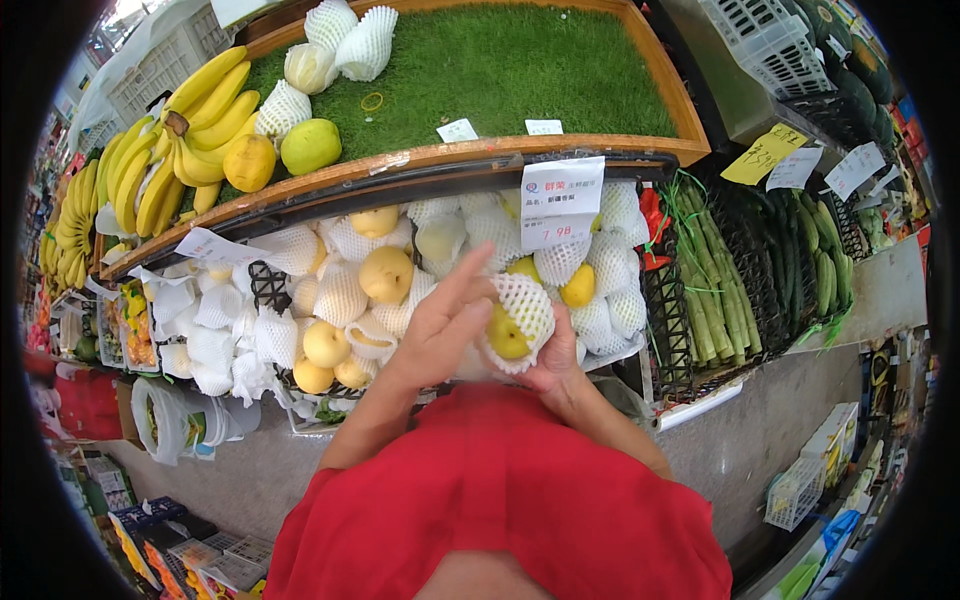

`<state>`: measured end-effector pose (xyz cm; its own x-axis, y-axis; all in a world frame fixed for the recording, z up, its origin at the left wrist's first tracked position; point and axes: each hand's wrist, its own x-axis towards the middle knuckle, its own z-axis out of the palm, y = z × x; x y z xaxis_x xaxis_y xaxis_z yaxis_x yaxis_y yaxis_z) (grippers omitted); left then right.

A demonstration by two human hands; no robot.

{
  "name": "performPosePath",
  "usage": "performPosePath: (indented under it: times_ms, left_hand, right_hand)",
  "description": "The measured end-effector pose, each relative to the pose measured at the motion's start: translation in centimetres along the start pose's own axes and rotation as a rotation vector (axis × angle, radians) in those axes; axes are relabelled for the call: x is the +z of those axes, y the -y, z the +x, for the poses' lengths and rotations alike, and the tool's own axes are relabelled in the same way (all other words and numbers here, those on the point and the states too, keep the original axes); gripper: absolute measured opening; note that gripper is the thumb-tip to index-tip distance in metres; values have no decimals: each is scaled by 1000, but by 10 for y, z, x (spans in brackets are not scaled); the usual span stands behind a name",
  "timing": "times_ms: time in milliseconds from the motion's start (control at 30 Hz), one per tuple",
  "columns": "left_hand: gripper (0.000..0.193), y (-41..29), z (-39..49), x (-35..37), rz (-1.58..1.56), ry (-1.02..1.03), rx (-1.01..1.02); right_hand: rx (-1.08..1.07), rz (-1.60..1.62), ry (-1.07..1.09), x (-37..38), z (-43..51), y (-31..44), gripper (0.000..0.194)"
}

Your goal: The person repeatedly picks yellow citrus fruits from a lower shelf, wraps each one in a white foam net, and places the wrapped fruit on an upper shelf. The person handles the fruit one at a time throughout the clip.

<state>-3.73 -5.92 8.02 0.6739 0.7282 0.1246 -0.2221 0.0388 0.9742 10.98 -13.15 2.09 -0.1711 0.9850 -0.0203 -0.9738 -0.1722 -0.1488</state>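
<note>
My right hand (561, 354) holds a yellow-green pear (508, 336) partly covered by a white foam net sleeve (531, 304); its lower end is bare. Just left of this pear is my left hand (444, 334), slightly blurred, its index finger stretched out and nothing in its grasp. Whether its thumb touches the sleeve, I cannot tell. Beneath both hands lie round yellow pears (386, 274) and more green-yellow pears in foam nets (562, 259). A white price card (562, 202) hangs above them from the shelf edge.
A wood-framed display shelf (420, 159) lined with artificial grass rises behind, carrying bananas (217, 120) and a green fruit (310, 147). To the right, black crates hold green stalks (705, 277) and cucumbers (780, 247). A plastic bag (159, 420) stands at lower left.
</note>
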Motion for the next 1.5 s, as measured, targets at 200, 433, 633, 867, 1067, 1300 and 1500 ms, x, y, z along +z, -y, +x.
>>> performPosePath:
  times_ms: [200, 433, 633, 867, 1067, 1300, 1500]
  left_hand:
    - [43, 7, 11, -1, 299, 49, 163]
    - [37, 33, -2, 11, -20, -204, 74]
    - [34, 59, -4, 21, -42, -345, 18]
    - [29, 62, 15, 11, -187, -388, -75]
    - [26, 80, -7, -22, -4, -530, -162]
    - [31, 80, 4, -11, 90, -370, -117]
    - [48, 69, 56, 4, 503, -67, 132]
  right_hand:
    - [-10, -193, -120, -9, 0, 6, 47]
    - [-77, -317, -303, -18, -10, 13, 42]
    - [-212, -471, -367, -16, -24, 14, 42]
    - [-427, -824, -466, -7, -38, 56, 51]
    - [-499, -756, -499, -27, -67, 99, 57]
    - [-317, -555, -368, -30, -58, 85, 57]
    - [-461, -811, -502, -32, -46, 111, 48]
